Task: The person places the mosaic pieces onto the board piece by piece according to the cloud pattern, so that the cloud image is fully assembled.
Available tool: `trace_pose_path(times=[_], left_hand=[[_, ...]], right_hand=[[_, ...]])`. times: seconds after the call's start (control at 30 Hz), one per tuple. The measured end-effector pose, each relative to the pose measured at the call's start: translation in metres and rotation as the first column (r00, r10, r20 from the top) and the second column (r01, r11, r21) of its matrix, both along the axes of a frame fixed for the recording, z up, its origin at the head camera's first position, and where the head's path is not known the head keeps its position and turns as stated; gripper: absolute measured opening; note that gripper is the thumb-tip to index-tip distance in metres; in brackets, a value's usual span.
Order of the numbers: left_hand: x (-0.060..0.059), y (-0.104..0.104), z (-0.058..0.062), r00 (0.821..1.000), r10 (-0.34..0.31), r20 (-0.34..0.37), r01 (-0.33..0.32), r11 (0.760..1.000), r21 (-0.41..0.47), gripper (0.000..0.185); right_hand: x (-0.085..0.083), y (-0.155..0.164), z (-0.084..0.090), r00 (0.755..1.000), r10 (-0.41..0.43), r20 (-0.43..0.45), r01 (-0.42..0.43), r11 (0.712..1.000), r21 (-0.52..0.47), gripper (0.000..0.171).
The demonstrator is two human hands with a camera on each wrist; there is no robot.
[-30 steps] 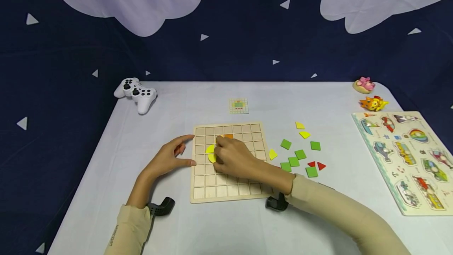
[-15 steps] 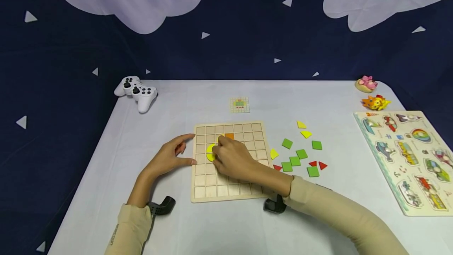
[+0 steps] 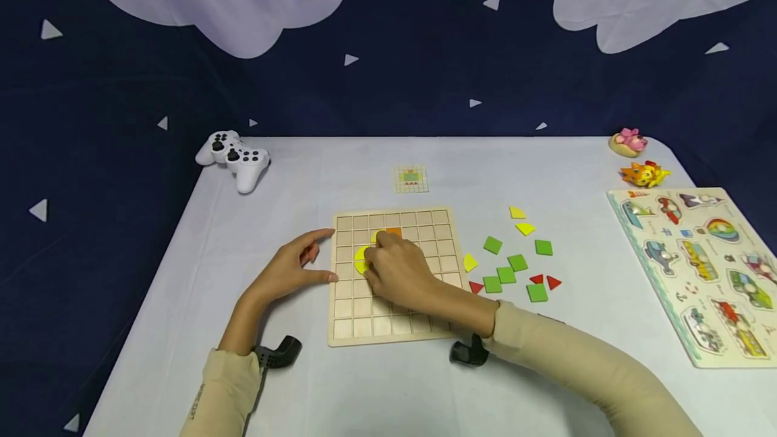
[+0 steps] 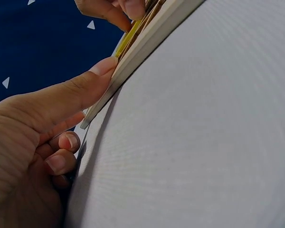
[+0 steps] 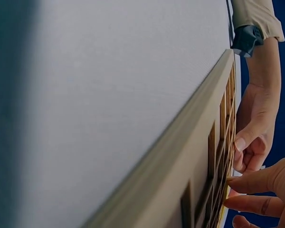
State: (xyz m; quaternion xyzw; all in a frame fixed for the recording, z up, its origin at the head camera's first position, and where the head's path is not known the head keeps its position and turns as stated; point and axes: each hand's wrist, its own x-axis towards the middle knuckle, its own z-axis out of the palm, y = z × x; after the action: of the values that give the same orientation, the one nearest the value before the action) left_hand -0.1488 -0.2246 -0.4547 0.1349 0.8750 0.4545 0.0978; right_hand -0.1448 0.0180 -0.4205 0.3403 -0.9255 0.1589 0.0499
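Note:
A wooden grid board [image 3: 362, 327] lies flat on the white table. My left hand [image 3: 284, 276] is at its left side, thumb and index finger stretched out to the edge; in the left wrist view the thumb [image 4: 80, 90] rests on the rim. My right hand [image 3: 400, 272] is over the board's upper left part, its thumb and finger pinching at a yellow rounded tile [image 3: 360, 260] in the grid. That tile is partly covered by the fingers. Another yellow tile [image 3: 376, 237] and an orange square tile [image 3: 394, 231] sit in cells just above the hand.
Several green square tiles [image 3: 506, 275], yellow tiles [image 3: 525, 228] and red triangles [image 3: 553, 282] lie right of the board. A small pattern card [image 3: 411, 179] is behind it. A white game controller [image 3: 233, 160], toy figures [image 3: 645, 175] and a picture puzzle [image 3: 698, 275] stand near the table's edges.
The right hand stays at the same yellow tile, shifting only very slightly. The left hand keeps its place at the board's edge.

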Motion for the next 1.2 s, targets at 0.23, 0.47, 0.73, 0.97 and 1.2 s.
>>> trace_pose_path(times=[0.23, 0.47, 0.73, 0.97, 1.2], left_hand=[[0.000, 0.001, 0.000, 1.000, -0.001, -0.005, 0.001, 1.000, -0.007, 0.081], [0.000, 0.002, -0.002, 1.000, 0.006, -0.003, -0.006, 1.000, -0.019, 0.082], [-0.001, 0.002, -0.002, 1.000, 0.010, -0.005, -0.010, 0.999, -0.039, 0.082], [-0.001, 0.002, -0.001, 1.000, 0.013, -0.006, -0.013, 0.999, -0.038, 0.081], [0.000, 0.003, -0.001, 1.000, 0.019, 0.000, -0.019, 0.999, -0.038, 0.081]], right_hand=[[0.001, 0.017, 0.006, 0.998, 0.017, 0.057, -0.016, 1.000, -0.022, 0.022], [0.002, 0.065, 0.017, 1.000, -0.023, 0.017, 0.024, 0.998, -0.065, 0.020], [-0.001, 0.129, 0.019, 0.984, -0.149, 0.097, 0.153, 0.988, -0.034, 0.026], [0.002, 0.152, 0.012, 0.977, -0.150, 0.155, 0.147, 0.989, 0.032, 0.030], [0.003, 0.157, 0.007, 0.985, -0.135, 0.106, 0.131, 0.991, 0.038, 0.019]])
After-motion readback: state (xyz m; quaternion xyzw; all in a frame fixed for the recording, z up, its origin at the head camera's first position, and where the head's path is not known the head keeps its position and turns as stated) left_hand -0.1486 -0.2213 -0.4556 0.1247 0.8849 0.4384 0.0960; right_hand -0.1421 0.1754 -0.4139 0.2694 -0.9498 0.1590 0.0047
